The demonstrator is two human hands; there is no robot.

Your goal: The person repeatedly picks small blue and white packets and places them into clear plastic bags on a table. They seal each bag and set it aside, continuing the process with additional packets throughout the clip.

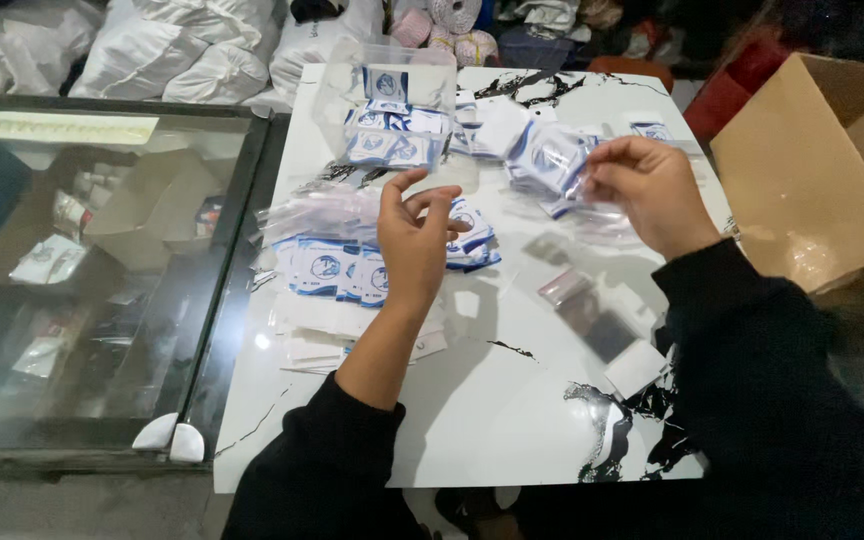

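Bench (pixel 512 400): we see white marble nearest us.
Left hand (pixel 414 240): open, empty, above blue-white packets (pixel 337 270).
Right hand (pixel 652 190): pinching a clear plastic bag (pixel 557 165).

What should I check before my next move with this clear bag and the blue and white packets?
1. Right hand grips clear bag: ok.
2. Left hand free, fingers spread: ok.
3. Loose blue and white packets within reach under the left hand: ok.
4. Bag mouth open: cannot tell.
5. Cardboard box open beside the right hand: ok.
6. Bare patch of white marble table in front: ok.
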